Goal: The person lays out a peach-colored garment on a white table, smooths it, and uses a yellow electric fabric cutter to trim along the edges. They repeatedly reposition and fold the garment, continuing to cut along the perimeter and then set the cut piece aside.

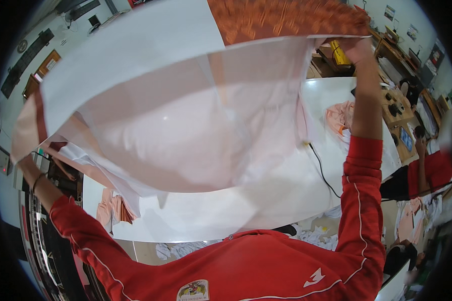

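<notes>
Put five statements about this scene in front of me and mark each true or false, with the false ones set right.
1. The left hand and the right hand both hold up the large sheet. True.
2. The sheet lies flat on the white table. False: it is raised and billows above the table.
3. A black cord lies toward the table's right side. True.
4. A dark band circles the right wrist. False: it is on the left wrist.
5. The sleeves are blue. False: they are red.
</notes>
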Tool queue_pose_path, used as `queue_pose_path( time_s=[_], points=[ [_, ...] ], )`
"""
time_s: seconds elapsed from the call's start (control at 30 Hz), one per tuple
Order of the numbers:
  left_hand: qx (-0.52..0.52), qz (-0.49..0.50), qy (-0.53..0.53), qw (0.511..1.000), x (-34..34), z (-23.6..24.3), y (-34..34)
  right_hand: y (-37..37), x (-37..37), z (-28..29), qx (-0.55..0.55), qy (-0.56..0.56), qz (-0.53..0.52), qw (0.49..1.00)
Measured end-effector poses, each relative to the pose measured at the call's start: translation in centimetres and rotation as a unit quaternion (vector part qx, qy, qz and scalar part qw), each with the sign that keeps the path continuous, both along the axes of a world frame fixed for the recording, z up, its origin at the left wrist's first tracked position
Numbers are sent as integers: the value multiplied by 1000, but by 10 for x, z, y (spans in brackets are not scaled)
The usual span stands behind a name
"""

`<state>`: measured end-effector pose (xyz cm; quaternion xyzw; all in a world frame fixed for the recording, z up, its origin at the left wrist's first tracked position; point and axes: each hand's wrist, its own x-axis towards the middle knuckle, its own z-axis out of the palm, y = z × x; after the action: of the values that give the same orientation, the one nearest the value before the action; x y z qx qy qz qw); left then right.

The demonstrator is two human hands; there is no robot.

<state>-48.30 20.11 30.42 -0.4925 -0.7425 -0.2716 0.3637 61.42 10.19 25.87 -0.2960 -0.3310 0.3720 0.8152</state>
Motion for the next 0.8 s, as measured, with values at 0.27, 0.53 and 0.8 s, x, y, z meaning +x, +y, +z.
queue_pose_path(
  time_s=[0.27,0.53,0.8],
  points=[
    [170,-177,-356,902,-65,-130,-67,-162,-1,-25,79,-245,-87,962],
    [283,-65,-660,692,12,-387,-178,-234,-159,-224,-189,-548,-92,810],
    [19,-276,-961,-6,400,-556,-295,-237,-309,-390,-229,-577,-34,783]
  ],
)
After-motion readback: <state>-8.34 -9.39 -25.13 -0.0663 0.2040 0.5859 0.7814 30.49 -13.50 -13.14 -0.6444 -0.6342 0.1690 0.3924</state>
